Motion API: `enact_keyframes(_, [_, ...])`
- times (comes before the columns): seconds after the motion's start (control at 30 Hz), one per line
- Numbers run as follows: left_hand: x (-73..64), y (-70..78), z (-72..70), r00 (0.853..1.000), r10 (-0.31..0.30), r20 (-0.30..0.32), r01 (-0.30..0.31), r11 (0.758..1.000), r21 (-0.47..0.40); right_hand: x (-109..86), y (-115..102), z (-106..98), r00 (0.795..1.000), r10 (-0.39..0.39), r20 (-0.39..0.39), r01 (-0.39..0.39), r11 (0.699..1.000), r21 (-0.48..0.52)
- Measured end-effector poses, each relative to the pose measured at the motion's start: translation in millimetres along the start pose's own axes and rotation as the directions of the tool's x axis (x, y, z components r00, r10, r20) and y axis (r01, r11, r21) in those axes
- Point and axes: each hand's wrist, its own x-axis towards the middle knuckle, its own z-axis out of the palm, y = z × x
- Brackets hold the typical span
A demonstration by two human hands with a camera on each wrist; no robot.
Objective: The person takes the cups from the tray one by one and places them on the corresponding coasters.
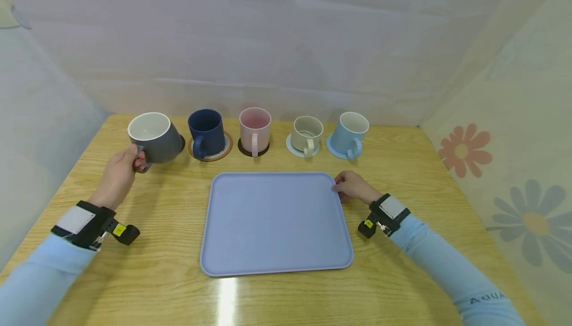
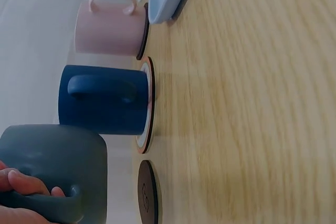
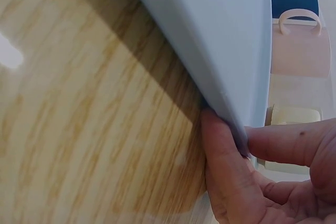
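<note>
My left hand grips the handle of a dark grey mug with a white inside. In the left wrist view the mug hangs upright, raised off its dark round coaster, with fingers curled through the handle. My right hand pinches the rim of a pale blue-lilac tray near its far right corner. The right wrist view shows thumb and forefinger on either side of the tray's edge. The tray lies on the wooden table, its inside bare.
Along the back stand a navy mug, a pink mug, a small cream cup and a light blue mug, each on a round coaster. Behind them hangs a white cloth wall. A flower-patterned panel borders the table's right side.
</note>
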Motion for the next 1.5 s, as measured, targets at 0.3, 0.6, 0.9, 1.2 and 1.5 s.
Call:
enact_keyframes(0.3, [15.2,2.7,-4.4,1.0,0.004,0.007,-0.004,1.0,-0.001,0.1,3,1,1.0,-0.008,0.002,0.008,1.0,0.002])
enact_keyframes(0.6, [29.7,-0.6,-8.2,0.999,-0.043,-0.014,0.043,0.999,0.031,0.9,3,0,1.0,-0.012,0.0,0.012,1.0,0.004])
enact_keyframes(0.9, [41.7,-6.9,-7.2,0.997,-0.074,-0.032,0.076,0.995,0.068,-0.3,1,2,1.0,0.009,0.002,-0.009,1.0,0.009])
enact_keyframes(1.2, [51.0,-10.4,-7.1,0.989,-0.129,-0.066,0.141,0.965,0.222,-0.3,0,2,1.0,0.011,-0.002,-0.011,1.0,0.0])
enact_keyframes(1.5, [53.9,-16.3,-8.5,0.985,-0.168,-0.046,0.169,0.985,0.031,-1.1,-1,1,1.0,0.005,0.001,-0.005,1.0,0.006])
